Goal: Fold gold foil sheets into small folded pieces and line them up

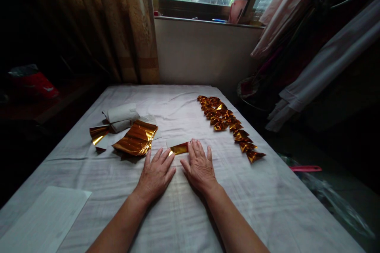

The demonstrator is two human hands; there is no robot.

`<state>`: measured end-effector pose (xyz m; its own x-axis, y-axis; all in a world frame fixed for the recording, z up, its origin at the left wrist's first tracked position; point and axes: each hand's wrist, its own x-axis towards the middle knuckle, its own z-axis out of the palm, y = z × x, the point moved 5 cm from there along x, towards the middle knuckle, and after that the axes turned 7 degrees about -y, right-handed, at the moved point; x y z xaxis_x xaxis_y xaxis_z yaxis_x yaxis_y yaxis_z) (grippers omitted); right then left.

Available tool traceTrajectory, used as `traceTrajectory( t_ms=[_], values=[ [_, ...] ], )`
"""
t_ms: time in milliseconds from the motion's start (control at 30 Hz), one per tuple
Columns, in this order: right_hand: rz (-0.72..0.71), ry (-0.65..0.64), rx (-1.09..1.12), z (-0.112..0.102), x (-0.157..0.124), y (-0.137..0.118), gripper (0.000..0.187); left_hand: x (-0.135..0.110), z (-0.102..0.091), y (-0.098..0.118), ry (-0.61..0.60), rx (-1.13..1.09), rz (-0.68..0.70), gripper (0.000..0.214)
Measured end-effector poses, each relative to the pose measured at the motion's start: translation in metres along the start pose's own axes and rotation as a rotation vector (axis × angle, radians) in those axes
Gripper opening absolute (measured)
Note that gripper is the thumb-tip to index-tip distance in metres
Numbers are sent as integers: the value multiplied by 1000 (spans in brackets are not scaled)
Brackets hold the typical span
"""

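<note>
Both my hands lie palm down near the middle of the cloth-covered table. My left hand (pixel 156 172) has its fingers spread, its fingertips beside the left end of a sheet of gold foil paper (pixel 179 148). My right hand (pixel 199 164) is flat, its fingers resting over the sheet's right end. A strip of gold shows along the sheet's near side and a pale part behind it. Close to the left hand sits a stack of gold foil sheets (pixel 137 137). Folded gold foil pieces (pixel 220 112) lie in rows to the right of my right hand.
Behind the stack is a crumpled grey-white wrapper (pixel 121 114), with a loose gold foil piece (pixel 99 132) beside it. A white paper sheet (pixel 44 217) covers the table's near left. Curtains (pixel 130 23) hang at the back left, clothes (pixel 323 59) at the right.
</note>
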<state>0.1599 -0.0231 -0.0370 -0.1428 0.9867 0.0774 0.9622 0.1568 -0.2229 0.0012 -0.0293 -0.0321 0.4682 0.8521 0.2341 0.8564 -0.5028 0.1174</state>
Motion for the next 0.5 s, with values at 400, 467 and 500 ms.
traceTrajectory(
  t_ms=[400,467,500],
  values=[
    [-8,-160,59,0,1,-9,60,-1,1,1,20,-33,-5,37],
    [13,-160,58,-1,1,-8,61,-1,0,0,29,-41,7,37],
    [15,-160,58,-1,1,-7,61,-1,0,0,35,-48,10,37]
  ],
)
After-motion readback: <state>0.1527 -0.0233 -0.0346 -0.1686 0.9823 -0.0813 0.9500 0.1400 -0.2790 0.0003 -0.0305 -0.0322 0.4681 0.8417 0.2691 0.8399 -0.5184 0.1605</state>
